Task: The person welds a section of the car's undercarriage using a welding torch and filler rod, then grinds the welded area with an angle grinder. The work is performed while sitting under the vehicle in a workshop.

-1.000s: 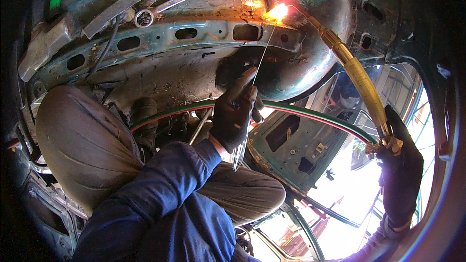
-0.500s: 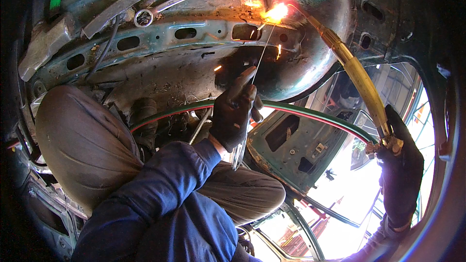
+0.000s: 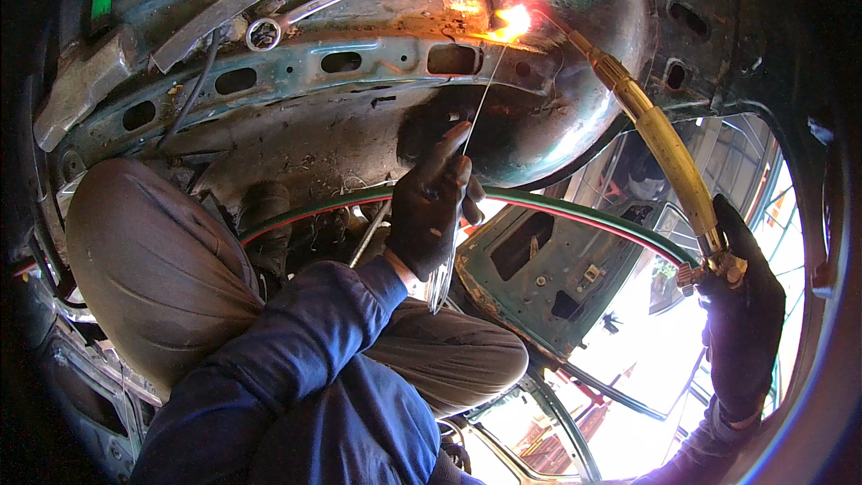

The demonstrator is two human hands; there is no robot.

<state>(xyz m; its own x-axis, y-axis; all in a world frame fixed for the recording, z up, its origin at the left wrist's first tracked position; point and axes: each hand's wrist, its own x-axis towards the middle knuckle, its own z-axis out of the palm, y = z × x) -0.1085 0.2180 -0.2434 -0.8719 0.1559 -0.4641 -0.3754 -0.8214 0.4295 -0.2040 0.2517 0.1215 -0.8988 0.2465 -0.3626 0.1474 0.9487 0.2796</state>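
Note:
My left hand [image 3: 431, 211], in a dark glove, is closed around a thin filler wire [image 3: 486, 94]. The wire runs up to a bright glowing spot [image 3: 513, 23] on the car body, and its bent bundle hangs below my palm. At the right, my gloved right hand [image 3: 743, 323] grips the valve end of a brass gas welding torch [image 3: 669, 153]. The torch's thin tip reaches the same spot, where a pinkish flame meets the metal. Glare hides the exact contact between wire, flame and metal.
A green and red twin hose [image 3: 548, 202] arcs across behind my left hand to the torch. A ring spanner [image 3: 264, 34] and a hammer head [image 3: 85, 85] lie on the bodywork. A rounded wheel arch [image 3: 575, 108] bulges beside the flame; a green door panel [image 3: 548, 278] is lower down.
The flying sparks seen earlier are gone, and the glow has shrunk slightly. Both hands stay almost in place, with the wire and torch tip barely shifted.

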